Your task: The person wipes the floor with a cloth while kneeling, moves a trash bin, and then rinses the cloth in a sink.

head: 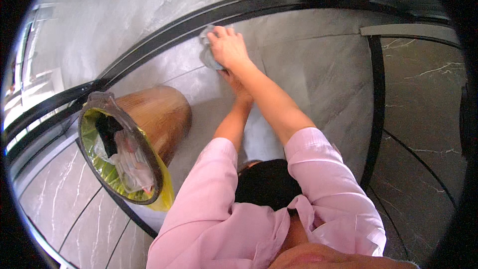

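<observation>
My right hand point(228, 48) is at the top centre of the view, its fingers curled over a crumpled grey cloth point(209, 54), which lies against the grey tiled floor beside a black metal track. My left hand point(233, 82) is just below and partly behind the right wrist, close to the lower end of the cloth. Most of its fingers are hidden, so its grip does not show.
A wood-patterned waste bin point(157, 108) with a dark rim and yellow liner stands at the left, holding crumpled plastic and other rubbish. The black track point(179, 30) curves across the floor beyond my hands. Dark marble-patterned tiles point(422, 112) lie at the right, past a black strip.
</observation>
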A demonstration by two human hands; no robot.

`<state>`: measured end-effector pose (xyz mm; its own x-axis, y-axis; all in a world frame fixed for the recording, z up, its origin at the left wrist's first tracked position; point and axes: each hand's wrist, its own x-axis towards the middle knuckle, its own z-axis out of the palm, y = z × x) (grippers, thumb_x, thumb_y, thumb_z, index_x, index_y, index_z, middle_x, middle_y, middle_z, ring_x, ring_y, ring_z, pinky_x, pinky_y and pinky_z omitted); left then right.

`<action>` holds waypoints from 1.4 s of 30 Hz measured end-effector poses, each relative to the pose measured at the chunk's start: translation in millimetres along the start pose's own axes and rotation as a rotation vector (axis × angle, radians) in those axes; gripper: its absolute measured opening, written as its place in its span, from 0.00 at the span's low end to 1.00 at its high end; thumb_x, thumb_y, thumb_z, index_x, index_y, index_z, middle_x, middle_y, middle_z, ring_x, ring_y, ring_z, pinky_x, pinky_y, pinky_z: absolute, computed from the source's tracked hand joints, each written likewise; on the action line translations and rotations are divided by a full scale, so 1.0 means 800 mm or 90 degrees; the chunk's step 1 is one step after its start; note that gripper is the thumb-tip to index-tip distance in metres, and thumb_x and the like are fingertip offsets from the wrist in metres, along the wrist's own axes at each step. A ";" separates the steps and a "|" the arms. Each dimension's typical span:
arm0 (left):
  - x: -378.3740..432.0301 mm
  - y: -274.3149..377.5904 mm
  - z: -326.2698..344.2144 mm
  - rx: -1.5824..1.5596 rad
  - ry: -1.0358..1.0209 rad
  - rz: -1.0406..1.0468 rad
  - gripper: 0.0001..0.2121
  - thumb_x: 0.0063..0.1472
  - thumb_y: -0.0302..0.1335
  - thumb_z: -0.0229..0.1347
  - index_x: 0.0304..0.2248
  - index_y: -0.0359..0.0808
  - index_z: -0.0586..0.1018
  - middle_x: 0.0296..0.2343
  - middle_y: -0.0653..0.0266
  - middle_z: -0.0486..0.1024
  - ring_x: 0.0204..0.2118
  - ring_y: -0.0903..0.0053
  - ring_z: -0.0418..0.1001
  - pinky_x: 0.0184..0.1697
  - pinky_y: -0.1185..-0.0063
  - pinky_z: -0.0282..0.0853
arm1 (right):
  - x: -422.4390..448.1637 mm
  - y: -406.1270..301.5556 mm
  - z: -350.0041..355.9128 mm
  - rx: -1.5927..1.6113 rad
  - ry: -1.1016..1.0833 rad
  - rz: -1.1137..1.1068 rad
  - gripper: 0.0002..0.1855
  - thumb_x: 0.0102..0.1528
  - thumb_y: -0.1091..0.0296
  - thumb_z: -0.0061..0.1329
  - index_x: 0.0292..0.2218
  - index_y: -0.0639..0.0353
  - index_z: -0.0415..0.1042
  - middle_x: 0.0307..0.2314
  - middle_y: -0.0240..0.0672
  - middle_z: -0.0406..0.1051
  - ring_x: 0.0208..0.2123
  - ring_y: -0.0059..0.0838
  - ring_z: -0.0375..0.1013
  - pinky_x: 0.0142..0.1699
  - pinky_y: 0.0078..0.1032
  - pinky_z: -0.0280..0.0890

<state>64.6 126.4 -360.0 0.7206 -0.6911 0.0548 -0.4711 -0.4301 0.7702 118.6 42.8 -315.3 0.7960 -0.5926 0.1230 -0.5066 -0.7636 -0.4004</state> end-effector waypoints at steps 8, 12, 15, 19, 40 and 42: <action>-0.009 0.017 -0.030 0.192 0.069 0.118 0.19 0.53 0.30 0.45 0.44 0.30 0.63 0.47 0.50 0.57 0.53 0.59 0.50 0.55 0.64 0.41 | -0.089 0.178 -0.066 -0.138 0.102 0.225 0.16 0.46 0.72 0.40 0.40 0.50 0.66 0.39 0.36 0.62 0.37 0.42 0.65 0.40 0.36 0.63; -0.074 0.020 -0.068 0.108 0.030 0.041 0.12 0.55 0.30 0.44 0.36 0.31 0.69 0.36 0.50 0.65 0.42 0.58 0.60 0.46 0.67 0.53 | -0.142 0.245 -0.099 -0.170 0.070 0.285 0.15 0.46 0.72 0.41 0.38 0.53 0.67 0.36 0.40 0.63 0.37 0.45 0.65 0.40 0.37 0.62; -0.113 -0.022 -0.098 0.117 -0.035 -0.037 0.09 0.54 0.31 0.44 0.29 0.33 0.71 0.30 0.52 0.67 0.37 0.59 0.63 0.42 0.67 0.55 | -0.123 0.207 -0.118 -0.160 -0.081 0.312 0.15 0.46 0.72 0.41 0.38 0.55 0.68 0.35 0.42 0.64 0.36 0.44 0.65 0.39 0.36 0.63; -0.125 -0.048 -0.111 0.242 -0.155 0.012 0.09 0.52 0.32 0.46 0.27 0.35 0.71 0.27 0.54 0.68 0.34 0.60 0.65 0.40 0.67 0.58 | -0.131 0.044 -0.048 0.045 0.115 0.033 0.10 0.45 0.73 0.40 0.32 0.55 0.68 0.32 0.39 0.66 0.35 0.41 0.66 0.37 0.36 0.62; -0.011 0.030 -0.021 0.135 0.064 0.071 0.10 0.48 0.30 0.49 0.15 0.36 0.67 0.17 0.59 0.67 0.22 0.64 0.66 0.24 0.68 0.60 | -0.116 0.141 -0.077 -0.046 0.133 0.118 0.12 0.43 0.73 0.41 0.33 0.60 0.66 0.38 0.40 0.64 0.35 0.43 0.64 0.38 0.37 0.61; -0.002 0.039 -0.012 0.174 0.011 0.079 0.08 0.47 0.29 0.49 0.16 0.36 0.67 0.17 0.59 0.66 0.22 0.63 0.66 0.25 0.68 0.60 | -0.101 0.107 -0.047 -0.099 0.101 -0.037 0.12 0.43 0.71 0.42 0.33 0.57 0.67 0.38 0.36 0.64 0.34 0.39 0.65 0.36 0.38 0.60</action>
<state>53.6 120.1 -329.9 0.6563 -0.7395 0.1497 -0.6735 -0.4848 0.5580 -1.6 15.9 -325.2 0.7691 -0.5705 0.2881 -0.5167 -0.8203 -0.2452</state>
